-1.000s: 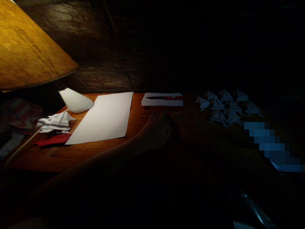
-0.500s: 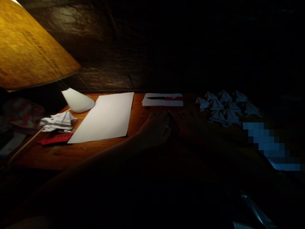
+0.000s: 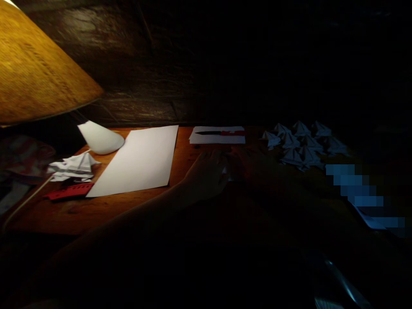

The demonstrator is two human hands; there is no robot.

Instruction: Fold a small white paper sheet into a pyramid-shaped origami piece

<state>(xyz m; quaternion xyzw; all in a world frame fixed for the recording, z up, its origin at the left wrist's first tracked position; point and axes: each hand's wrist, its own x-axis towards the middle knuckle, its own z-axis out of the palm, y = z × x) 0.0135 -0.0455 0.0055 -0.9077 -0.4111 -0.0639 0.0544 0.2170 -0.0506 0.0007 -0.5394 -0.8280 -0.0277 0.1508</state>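
Observation:
A small piece of white paper lies low on the table between my two hands, mostly covered by them. My left hand is closed on its left side, with the fingers pointing forward and bent down over it. Deep shadow covers my right hand, which rests at the paper's right side with its fingers over the edge; it appears closed on the paper, though the fingertips are hard to make out. Just beyond the hands is a stack of cut paper, with a red-handled knife lying across it.
A large white sheet lies left of my hands. Beyond it stands a lamp with a white base and a yellow shade. Folded paper shapes and a red object sit far left. Several folded paper figures cluster at right.
The right hand has shifted slightly right, away from the left hand, and more of the small paper shows between them. The whole view has moved a little.

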